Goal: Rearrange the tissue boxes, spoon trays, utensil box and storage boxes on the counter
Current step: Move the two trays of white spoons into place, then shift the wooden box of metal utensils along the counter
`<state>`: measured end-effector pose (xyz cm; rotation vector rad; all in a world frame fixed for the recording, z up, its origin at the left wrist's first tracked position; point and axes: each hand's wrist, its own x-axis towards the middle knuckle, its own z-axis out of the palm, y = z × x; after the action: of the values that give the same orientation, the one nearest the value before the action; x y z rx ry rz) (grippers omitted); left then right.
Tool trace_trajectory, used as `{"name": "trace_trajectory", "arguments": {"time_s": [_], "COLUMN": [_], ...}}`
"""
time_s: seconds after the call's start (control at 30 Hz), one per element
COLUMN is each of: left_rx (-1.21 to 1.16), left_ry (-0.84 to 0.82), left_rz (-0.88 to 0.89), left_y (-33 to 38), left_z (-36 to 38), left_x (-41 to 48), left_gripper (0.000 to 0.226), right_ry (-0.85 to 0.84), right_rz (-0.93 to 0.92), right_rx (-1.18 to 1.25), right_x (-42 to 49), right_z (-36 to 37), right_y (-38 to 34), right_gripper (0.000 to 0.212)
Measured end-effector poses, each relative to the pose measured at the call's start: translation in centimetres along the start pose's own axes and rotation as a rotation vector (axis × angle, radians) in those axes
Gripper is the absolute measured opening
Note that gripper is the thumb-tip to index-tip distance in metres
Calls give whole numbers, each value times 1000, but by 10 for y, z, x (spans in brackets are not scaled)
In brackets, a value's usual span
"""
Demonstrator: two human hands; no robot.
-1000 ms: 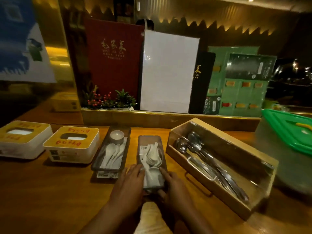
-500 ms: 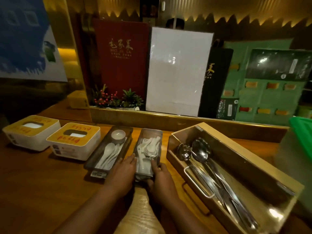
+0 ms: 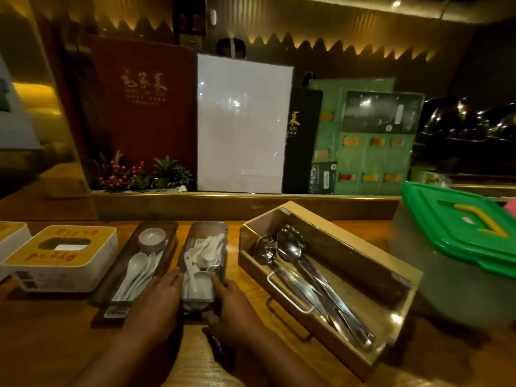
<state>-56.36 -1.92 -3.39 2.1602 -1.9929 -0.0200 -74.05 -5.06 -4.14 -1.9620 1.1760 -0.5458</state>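
Two narrow dark spoon trays lie side by side on the wooden counter. My left hand and my right hand clasp the near end of the right spoon tray, which holds white spoons. The left spoon tray holds white spoons and a small white cup. A tissue box with a yellow top stands to the left, and a corner of another tissue box shows at the frame edge. The wooden utensil box with metal ladles sits angled on the right.
A clear storage box with a green lid stands at the far right. Behind the counter a raised ledge carries a red menu, a white board, green cards and a small plant.
The right spoon tray has slid away from me between my hands, closer to the ledge and straighter beside the left tray. My view has shifted too.
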Motion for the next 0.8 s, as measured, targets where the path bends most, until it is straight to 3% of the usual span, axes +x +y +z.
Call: {"name": "trace_trajectory", "arguments": {"time_s": [0.13, 0.27, 0.33, 0.47, 0.53, 0.57, 0.7, 0.8], "left_rx": [49, -159, -315, -592, -751, -824, -1020, -1094], "left_ry": [-58, -160, -121, 11, 25, 8, -46, -52], "left_rz": [4, 4, -13, -50, -68, -88, -139, -148], "left_y": [-1, 13, 22, 60, 85, 95, 101, 116], "left_z": [0, -11, -14, -16, -14, -11, 3, 2], "left_x": [9, 24, 40, 70, 81, 87, 105, 115], "left_gripper": [78, 111, 119, 94, 91, 94, 100, 100], "right_ry": [-42, 86, 268, 906, 1092, 1091, 872, 781], "right_rz": [68, 27, -41, -93, 95, 196, 332, 363], "right_rx": [-136, -78, -76, -132, -90, -15, -40, -7], "right_x": [-21, -71, -99, -143, -161, -169, -181, -178], "right_z": [-21, -74, -106, -159, -170, -172, -145, -141], "right_y": [18, 25, 23, 50, 78, 89, 99, 100], "right_gripper": [91, 57, 38, 25, 32, 41, 101, 126]}}
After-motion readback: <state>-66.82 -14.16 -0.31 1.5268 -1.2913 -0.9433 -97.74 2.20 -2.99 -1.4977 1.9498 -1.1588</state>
